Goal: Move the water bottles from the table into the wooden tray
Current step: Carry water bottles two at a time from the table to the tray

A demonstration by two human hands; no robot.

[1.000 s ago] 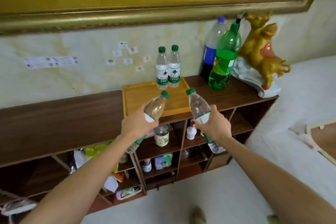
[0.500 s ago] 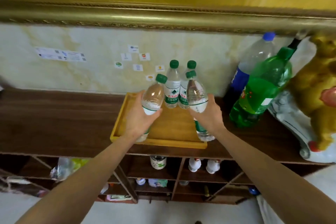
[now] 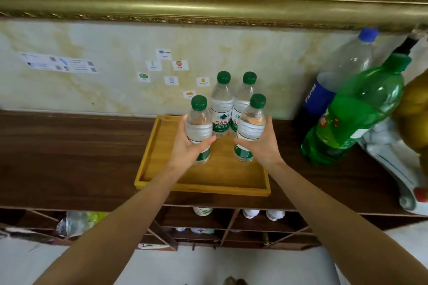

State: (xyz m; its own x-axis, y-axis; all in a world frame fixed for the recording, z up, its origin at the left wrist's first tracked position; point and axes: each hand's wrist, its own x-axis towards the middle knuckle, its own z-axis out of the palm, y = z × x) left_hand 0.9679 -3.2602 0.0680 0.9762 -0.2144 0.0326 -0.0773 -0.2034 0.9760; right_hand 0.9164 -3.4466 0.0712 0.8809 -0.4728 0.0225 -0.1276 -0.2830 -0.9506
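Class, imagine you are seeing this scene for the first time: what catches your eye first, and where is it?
Two hands, left hand and right hand, each grip a green-capped water bottle, left bottle and right bottle, over the wooden tray. Two more bottles stand at the tray's back. A large green soda bottle leans to the right.

The left rear water bottle [image 3: 221, 109] in the wooden tray [image 3: 148, 146] wears a green and white label with a mountain emblem and red Chinese characters reading 农夫山, then white characters too small to make out. The right rear water bottle [image 3: 243, 104] shows only the label's edge. The small picture cards [image 3: 171, 67] on the wall carry print too blurred to read, as does the blue-labelled bottle [image 3: 322, 92].
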